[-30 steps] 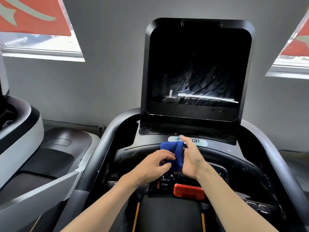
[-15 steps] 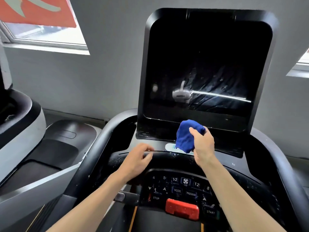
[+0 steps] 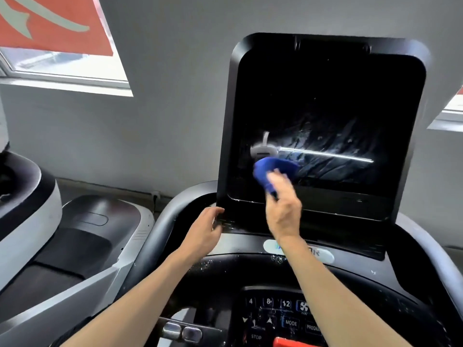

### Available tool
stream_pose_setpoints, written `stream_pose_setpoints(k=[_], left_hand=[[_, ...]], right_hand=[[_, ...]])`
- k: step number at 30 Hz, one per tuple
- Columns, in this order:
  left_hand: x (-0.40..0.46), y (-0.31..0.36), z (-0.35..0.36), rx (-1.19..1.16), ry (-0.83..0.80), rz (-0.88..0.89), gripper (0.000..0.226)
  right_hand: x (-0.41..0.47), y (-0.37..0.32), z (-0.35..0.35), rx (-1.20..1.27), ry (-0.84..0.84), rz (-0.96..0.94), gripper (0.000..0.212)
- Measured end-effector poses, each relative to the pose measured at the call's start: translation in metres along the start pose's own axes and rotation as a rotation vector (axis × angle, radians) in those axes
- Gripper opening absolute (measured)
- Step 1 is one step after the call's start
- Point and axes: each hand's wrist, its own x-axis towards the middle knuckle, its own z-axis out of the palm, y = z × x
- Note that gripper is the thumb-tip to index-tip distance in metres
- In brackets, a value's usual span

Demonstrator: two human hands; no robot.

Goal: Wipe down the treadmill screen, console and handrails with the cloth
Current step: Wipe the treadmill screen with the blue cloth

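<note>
The treadmill's big black screen stands upright ahead of me, streaked across its lower half. My right hand grips a bunched blue cloth and presses it against the screen's lower left area; the hand is motion-blurred. My left hand rests at the screen frame's bottom left corner, fingers loosely bent against its edge. Below lies the console with number, MODE and STOP buttons, wet with droplets. The dark handrails curve away at the left and right.
A second treadmill stands close on the left, with a white and black machine body beyond it. A grey wall with windows is behind. A red safety clip sits at the console's bottom edge.
My right hand has lifted the cloth from below the screen up onto the screen's lower left. My left hand let go of the cloth and moved to the frame's bottom left corner.
</note>
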Motion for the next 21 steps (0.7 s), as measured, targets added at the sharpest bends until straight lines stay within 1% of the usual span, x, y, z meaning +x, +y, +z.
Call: stream_pose_setpoints(k=[1,2,3,4,5,7,10,12,13,15,18,21], left_hand=[[0.007,-0.003,-0.003,-0.016,-0.004,-0.014,0.047],[0.013,-0.005,-0.005,-0.027,-0.014,-0.020,0.052],[0.018,-0.008,-0.008,-0.028,-0.025,-0.011,0.055],[0.024,-0.011,-0.010,-0.012,-0.031,0.007,0.058],[0.029,-0.014,-0.012,0.010,-0.034,0.030,0.060],[0.038,-0.020,-0.018,0.053,-0.047,0.064,0.063],[0.044,-0.025,-0.023,0.096,-0.095,0.099,0.070],[0.047,-0.025,-0.025,0.112,-0.115,0.134,0.074],[0.049,-0.026,-0.025,0.115,-0.125,0.149,0.077],[0.050,-0.028,-0.023,0.136,-0.144,0.173,0.082],[0.051,-0.031,-0.020,0.161,-0.173,0.179,0.087],[0.052,-0.028,-0.017,0.226,-0.208,0.204,0.089]], right_hand=[[-0.010,0.018,0.015,-0.181,-0.184,-0.203,0.047],[-0.020,0.036,0.025,-0.327,-0.326,-0.356,0.051],[-0.030,0.049,0.028,-0.427,-0.431,-0.439,0.053],[-0.037,0.060,0.026,-0.488,-0.488,-0.484,0.055],[-0.041,0.066,0.021,-0.531,-0.508,-0.518,0.055],[-0.044,0.073,0.016,-0.587,-0.504,-0.556,0.056],[-0.051,0.073,0.014,-0.628,-0.465,-0.490,0.061],[-0.053,0.060,0.023,-0.645,-0.400,-0.448,0.064],[-0.050,0.050,0.033,-0.653,-0.365,-0.465,0.062],[-0.040,0.031,0.062,-0.653,-0.321,-0.535,0.054],[-0.026,0.011,0.098,-0.635,-0.258,-0.577,0.039],[-0.023,0.027,0.081,-0.628,-0.198,-0.658,0.027]])
